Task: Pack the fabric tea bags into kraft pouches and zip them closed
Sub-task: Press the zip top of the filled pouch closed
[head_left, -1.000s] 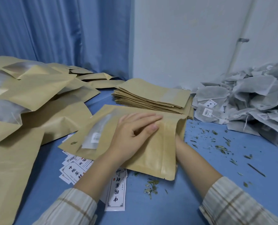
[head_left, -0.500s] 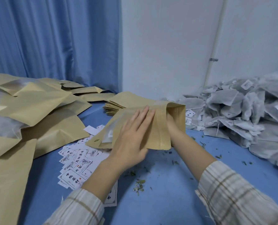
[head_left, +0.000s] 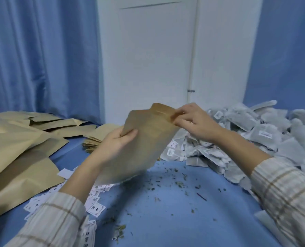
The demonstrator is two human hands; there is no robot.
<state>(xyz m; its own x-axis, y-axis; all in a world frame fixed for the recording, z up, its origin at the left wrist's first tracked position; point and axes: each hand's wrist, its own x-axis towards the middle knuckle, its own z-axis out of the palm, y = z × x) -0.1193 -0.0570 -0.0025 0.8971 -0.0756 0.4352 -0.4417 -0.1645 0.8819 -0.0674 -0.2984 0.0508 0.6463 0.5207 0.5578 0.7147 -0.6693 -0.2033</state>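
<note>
A kraft pouch (head_left: 144, 139) is held upright above the blue table, its zip end at the top. My left hand (head_left: 118, 141) grips its left edge, thumb on the front. My right hand (head_left: 192, 120) pinches the top right corner at the zip strip. A big heap of white fabric tea bags (head_left: 251, 132) with small labels lies at the right, just behind my right hand. A flat stack of unused kraft pouches (head_left: 98, 136) sits behind my left hand.
Larger kraft pouches (head_left: 21, 150) are piled at the left. White printed labels (head_left: 94, 196) lie scattered under my left forearm. Loose tea crumbs (head_left: 176, 184) dot the blue table (head_left: 166, 220). A white door and blue curtains stand behind.
The pouch has been lifted off the table and turned upright. My right hand came out from the pouch's right end and now pinches its top corner; my left hand moved from lying flat on the pouch to gripping its edge.
</note>
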